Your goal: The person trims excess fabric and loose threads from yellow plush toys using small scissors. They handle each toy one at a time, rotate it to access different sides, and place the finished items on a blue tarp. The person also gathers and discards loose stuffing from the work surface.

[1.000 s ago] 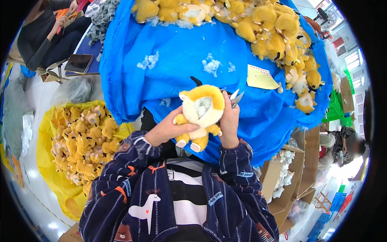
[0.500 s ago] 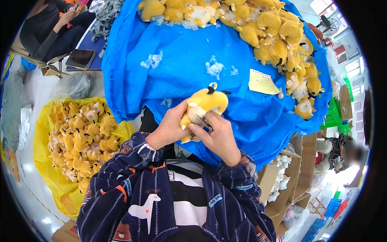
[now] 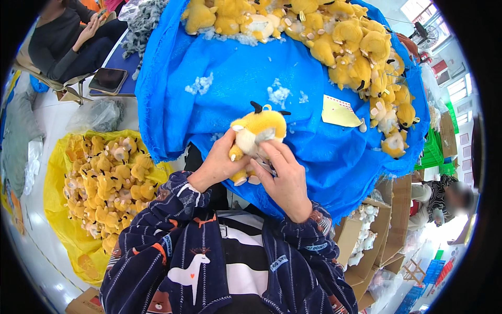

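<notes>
The blue sheet (image 3: 225,68) is crinkled, faintly glossy plastic, frayed at the rim. Over its near edge, the toy (image 3: 261,123) is matt plush. On it lie fluffy stuffing tufts (image 3: 279,94) and a matt paper slip (image 3: 340,111). Left of it, the yellow bag (image 3: 57,183) is shiny plastic; right of it, small white pieces (image 3: 364,230) are perhaps plush.

Toy (image 3: 260,123), toy pile (image 3: 361,44) beyond (phone (image 3: 108,80) left)
</notes>
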`<action>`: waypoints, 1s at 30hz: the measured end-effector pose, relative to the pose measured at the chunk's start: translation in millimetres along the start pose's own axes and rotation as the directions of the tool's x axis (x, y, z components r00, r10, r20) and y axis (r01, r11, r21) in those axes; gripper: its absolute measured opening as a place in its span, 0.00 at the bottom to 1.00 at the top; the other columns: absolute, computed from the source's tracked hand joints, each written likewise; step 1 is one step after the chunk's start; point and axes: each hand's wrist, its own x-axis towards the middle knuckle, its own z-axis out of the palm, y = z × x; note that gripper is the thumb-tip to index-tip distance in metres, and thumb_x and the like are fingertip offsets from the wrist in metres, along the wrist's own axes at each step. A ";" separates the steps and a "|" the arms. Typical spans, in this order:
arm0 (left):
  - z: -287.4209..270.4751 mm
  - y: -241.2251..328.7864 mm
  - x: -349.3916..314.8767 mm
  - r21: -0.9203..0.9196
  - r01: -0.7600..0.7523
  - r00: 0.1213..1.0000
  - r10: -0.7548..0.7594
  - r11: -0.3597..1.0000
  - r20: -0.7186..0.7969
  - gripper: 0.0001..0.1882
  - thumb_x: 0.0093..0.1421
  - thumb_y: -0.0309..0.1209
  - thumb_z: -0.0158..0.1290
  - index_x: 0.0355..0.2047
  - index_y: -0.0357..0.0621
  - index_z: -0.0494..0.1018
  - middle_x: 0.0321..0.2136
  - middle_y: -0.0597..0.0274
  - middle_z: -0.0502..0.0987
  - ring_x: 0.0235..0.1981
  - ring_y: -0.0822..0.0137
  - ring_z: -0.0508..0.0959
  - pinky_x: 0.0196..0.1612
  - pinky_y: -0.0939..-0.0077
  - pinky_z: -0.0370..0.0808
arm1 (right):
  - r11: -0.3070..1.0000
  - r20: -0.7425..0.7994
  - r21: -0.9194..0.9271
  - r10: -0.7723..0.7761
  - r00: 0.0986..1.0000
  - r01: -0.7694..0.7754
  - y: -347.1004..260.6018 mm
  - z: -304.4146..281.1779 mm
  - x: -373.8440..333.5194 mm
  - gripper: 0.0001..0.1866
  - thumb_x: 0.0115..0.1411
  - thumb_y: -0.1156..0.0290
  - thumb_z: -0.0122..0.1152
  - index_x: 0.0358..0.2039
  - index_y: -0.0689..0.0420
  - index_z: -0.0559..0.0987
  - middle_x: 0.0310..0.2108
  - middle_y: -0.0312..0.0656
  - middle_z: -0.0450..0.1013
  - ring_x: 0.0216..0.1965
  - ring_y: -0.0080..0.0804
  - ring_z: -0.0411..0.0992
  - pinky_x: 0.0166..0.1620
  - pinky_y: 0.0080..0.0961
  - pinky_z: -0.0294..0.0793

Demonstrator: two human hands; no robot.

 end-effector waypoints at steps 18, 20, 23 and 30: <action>6.9 3.1 9.9 -0.338 0.024 0.993 -0.062 0.941 -0.103 0.27 0.49 0.26 0.60 0.51 0.38 0.66 0.43 0.57 0.76 0.44 0.64 0.77 0.46 0.72 0.73 | 0.893 0.168 0.409 0.126 0.978 -0.186 2.0 -12.4 15.0 0.22 0.51 0.73 0.65 0.47 0.61 0.74 0.39 0.42 0.76 0.25 0.18 0.69 0.27 0.17 0.69; -1.0 10.7 15.6 -0.652 0.119 0.973 -0.219 0.749 -0.074 0.23 0.55 0.24 0.57 0.51 0.37 0.66 0.45 0.58 0.74 0.45 0.65 0.76 0.49 0.73 0.73 | 0.905 0.017 0.385 0.191 0.981 -0.183 6.2 -22.2 8.9 0.19 0.50 0.79 0.63 0.45 0.59 0.77 0.37 0.37 0.76 0.19 0.09 0.61 0.20 0.10 0.59; -7.0 6.3 20.8 -0.730 0.122 0.966 -0.250 0.672 -0.069 0.25 0.56 0.24 0.56 0.54 0.38 0.63 0.47 0.56 0.72 0.47 0.64 0.75 0.49 0.71 0.73 | 0.973 0.019 0.186 0.133 0.991 -0.135 12.2 -33.3 4.7 0.18 0.50 0.77 0.65 0.43 0.59 0.77 0.33 0.44 0.73 0.27 0.30 0.74 0.31 0.22 0.75; -0.9 8.1 14.1 -0.793 0.160 0.955 -0.295 0.588 -0.026 0.29 0.56 0.23 0.55 0.57 0.39 0.58 0.50 0.56 0.69 0.50 0.63 0.73 0.50 0.71 0.72 | 0.969 0.131 -0.229 -0.058 0.990 0.087 10.5 1.4 -6.9 0.24 0.39 0.75 0.70 0.41 0.53 0.76 0.27 0.38 0.71 0.23 0.36 0.73 0.26 0.27 0.71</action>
